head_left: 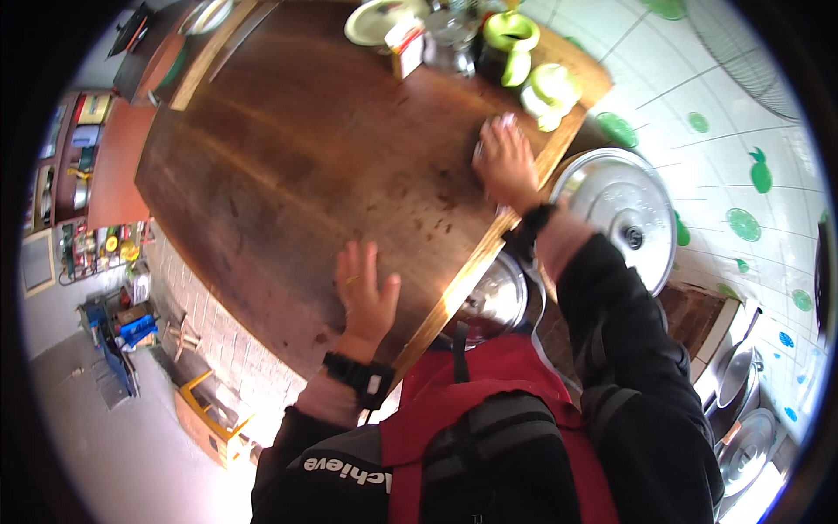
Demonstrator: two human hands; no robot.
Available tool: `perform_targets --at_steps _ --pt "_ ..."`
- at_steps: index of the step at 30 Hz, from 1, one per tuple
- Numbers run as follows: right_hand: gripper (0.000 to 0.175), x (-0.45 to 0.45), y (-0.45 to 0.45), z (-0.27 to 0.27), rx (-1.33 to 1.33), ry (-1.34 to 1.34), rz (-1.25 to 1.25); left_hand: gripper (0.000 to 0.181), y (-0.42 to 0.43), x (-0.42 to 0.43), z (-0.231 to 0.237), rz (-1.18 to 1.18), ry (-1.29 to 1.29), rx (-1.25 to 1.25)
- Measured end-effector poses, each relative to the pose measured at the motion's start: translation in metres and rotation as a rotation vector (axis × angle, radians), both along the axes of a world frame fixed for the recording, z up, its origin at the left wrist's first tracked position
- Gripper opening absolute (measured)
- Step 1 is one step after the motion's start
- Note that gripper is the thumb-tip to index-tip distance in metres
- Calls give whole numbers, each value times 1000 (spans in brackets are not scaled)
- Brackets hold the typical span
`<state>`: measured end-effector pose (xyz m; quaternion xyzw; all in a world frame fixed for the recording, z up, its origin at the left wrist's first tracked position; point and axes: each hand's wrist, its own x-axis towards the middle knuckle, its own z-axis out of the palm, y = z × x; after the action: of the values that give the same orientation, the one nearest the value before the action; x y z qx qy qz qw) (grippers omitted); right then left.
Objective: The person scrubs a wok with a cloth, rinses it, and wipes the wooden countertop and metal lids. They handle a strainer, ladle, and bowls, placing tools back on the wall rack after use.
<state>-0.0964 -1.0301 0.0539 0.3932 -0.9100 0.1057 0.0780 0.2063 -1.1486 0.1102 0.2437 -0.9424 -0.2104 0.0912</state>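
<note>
A brown wooden table (pixel 281 150) with a pale front edge stands before me. My left hand (pixel 366 298) is over its near left part, bare, with the fingers straight and the thumb apart. My right hand (pixel 507 160) presses down near the right end of the front edge. Under its palm and fingers is what looks like a crumpled cloth (pixel 478 152), mostly hidden; only small light and dark bits show around the hand. Dark spots, perhaps wet, mark the tabletop between my hands.
Along the table's right end stand a green-lidded jar (pixel 510 39), a smaller green-and-white pot (pixel 552 92), a small box (pixel 406 49), a glass vessel (pixel 450 42) and a pale plate (pixel 376 23). Large lidded pots (pixel 615 209) sit below the front edge, beside the tiled wall (pixel 713 157).
</note>
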Motion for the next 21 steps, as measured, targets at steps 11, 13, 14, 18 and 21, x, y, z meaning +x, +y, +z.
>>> perform_targets --at_steps 11,13,14,18,21 --pt "43 146 -46 21 49 -647 388 67 -71 200 -18 452 -222 87" --pt "46 56 -78 17 220 170 51 67 -61 218 -26 437 -226 112" --pt "46 52 -100 8 88 182 59 67 -58 224 -30 430 -215 122" --pt "42 210 -161 -10 -199 -126 514 69 -61 243 -35 488 -172 165" --pt "41 339 -99 -7 -115 -277 940 69 -70 252 -32 554 -175 165"
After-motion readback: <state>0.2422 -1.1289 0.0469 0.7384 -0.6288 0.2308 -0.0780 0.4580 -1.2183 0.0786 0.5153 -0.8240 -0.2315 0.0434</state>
